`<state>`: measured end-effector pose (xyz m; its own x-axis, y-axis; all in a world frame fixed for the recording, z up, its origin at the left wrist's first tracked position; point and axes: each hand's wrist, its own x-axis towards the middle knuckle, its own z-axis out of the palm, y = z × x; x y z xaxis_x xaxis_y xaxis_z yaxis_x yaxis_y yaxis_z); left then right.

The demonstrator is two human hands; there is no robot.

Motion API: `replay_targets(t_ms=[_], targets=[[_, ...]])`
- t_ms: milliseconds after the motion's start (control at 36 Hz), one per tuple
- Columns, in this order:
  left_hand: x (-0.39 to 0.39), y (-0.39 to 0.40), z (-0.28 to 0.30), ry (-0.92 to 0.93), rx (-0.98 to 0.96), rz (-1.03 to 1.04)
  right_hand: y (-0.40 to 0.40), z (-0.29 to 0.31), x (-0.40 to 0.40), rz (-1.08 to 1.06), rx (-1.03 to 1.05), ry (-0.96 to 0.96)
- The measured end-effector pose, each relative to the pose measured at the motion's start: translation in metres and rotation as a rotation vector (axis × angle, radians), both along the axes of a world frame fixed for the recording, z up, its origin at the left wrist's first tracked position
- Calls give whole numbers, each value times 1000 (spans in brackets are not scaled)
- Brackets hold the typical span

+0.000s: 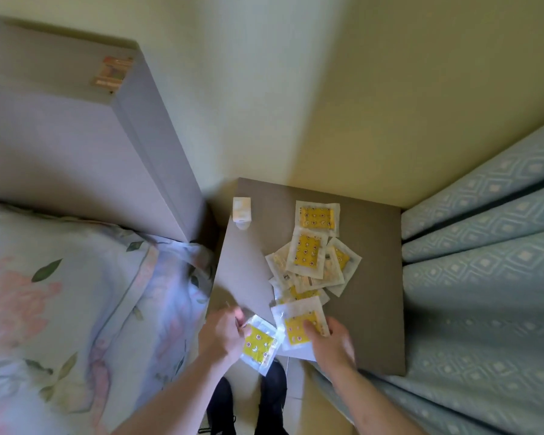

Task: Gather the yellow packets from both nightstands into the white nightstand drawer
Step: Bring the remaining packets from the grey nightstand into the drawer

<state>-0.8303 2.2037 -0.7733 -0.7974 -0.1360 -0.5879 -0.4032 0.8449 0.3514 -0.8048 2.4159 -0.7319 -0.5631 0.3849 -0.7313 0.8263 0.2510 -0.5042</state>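
Narrow bedside corner, with a grey-brown nightstand (368,277) wedged between bed (60,293) and headboard (85,136) on one side and pale blue curtain (484,262) on the other. Early in the gathering, judging by the spread: most yellow packets (308,255) lying loose in an overlapping heap on the nightstand's middle, one apart toward its back edge. Left hand (223,337) pinching a packet (259,345) just off the nightstand's front corner, over the floor. Right hand (330,340) pressing thumb and fingers on another packet (299,328) at the nightstand's front edge, that packet hanging partly past the lip. No white nightstand or drawer in view, so nothing stowed yet as far as visible. Small white bottle (242,210) at the nightstand's back left corner, near the headboard. Tight room: curtain touching the nightstand's right side, bedding close on its left, shoes (248,403) on the floor strip in front.
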Motion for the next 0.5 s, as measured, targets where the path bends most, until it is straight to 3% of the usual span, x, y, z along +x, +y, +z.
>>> replay_targets(t_ms=[139,250,500], targets=[[-8,-20,1,144,73,15,-27,-11,-5,-33,110,-78],[-19,-25,12,126,122,62,-40,-14,-6,-83,126,-148],[-48,-4,28,-1,210,194,-16,10,14,-226,-109,-194]])
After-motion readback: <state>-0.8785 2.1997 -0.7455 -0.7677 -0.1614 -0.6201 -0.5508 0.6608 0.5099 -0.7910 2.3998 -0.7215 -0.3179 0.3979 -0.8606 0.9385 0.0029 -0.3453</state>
